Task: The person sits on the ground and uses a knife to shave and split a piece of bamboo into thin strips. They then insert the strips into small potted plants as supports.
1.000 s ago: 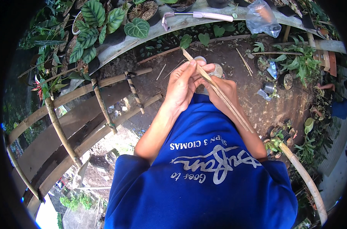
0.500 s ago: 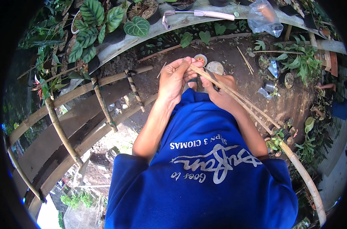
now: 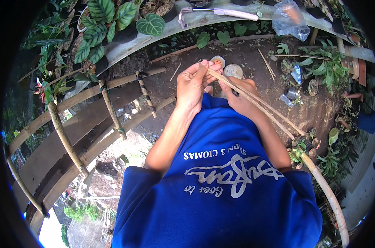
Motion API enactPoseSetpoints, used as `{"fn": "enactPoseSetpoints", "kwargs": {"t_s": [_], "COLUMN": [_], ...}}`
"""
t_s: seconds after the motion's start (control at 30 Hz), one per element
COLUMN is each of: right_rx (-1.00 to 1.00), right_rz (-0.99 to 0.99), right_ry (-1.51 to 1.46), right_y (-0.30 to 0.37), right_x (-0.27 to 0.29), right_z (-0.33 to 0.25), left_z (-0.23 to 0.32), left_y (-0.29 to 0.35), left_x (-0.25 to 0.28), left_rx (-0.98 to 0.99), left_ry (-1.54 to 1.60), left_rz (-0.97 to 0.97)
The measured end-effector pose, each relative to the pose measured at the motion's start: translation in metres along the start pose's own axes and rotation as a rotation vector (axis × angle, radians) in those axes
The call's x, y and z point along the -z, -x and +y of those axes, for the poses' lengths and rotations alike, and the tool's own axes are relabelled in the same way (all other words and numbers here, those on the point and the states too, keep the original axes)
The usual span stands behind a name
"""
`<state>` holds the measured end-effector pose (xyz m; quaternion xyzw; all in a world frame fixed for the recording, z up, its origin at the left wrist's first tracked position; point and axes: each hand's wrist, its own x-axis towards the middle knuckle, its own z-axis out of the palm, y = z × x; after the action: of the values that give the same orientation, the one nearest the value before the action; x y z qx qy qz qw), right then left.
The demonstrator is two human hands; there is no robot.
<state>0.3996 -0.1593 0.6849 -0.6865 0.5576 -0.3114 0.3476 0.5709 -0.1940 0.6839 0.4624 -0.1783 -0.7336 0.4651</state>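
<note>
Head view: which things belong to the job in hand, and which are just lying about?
Likely belonging to the job:
long, thin, tan wood-like strips
left hand, pinching their upper end
right hand, crossed by them

Seemingly just lying about:
pale pink stick with angled bracket
crumpled clear plastic bag
round white-rimmed container, orange inside

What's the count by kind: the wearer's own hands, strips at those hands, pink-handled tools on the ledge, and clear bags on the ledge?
Hands: 2 (left hand, right hand)
Strips: 2 visible; whether they join at the tip is unclear
Pink-handled tool: 1
Clear bag: 1
Total: 6
</note>
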Motion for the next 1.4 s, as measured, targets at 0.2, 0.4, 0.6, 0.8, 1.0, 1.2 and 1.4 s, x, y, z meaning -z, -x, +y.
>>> {"fn": "enactPoseSetpoints", "kwargs": {"t_s": [0.2,0.4,0.6,0.8,1.0,1.2,1.4], "right_rx": [-0.039,0.055,0.063,0.057,-0.055,-0.163,-0.587], "right_rz": [0.073,0.16,0.203,0.111,0.059,0.083,0.172], "right_ry": [-0.19,0.056,0.091,-0.035,-0.045,-0.045,-0.635], "right_y": [-0.001,0.004,0.009,0.003,0.007,0.021,0.025], "right_x": [-0.016,-0.023,-0.017,-0.014,-0.012,0.0,0.019], "right_z": [-0.005,0.003,0.005,0.003,0.011,0.041,0.059], "left_z": [-0.007,-0.012,-0.015,-0.015,-0.006,0.038,0.052], "left_y": [0.003,0.011,0.016,0.012,0.002,-0.021,-0.026], "left_x": [0.0,-0.006,-0.014,-0.009,-0.007,0.023,0.039], "left_rx": [0.031,0.017,0.039,0.044,0.003,-0.143,-0.299], "left_ry": [0.003,-0.028,0.046,0.007,0.097,0.147,0.035], "left_rz": [-0.06,0.006,-0.023,-0.086,0.02,0.114,0.224]}}
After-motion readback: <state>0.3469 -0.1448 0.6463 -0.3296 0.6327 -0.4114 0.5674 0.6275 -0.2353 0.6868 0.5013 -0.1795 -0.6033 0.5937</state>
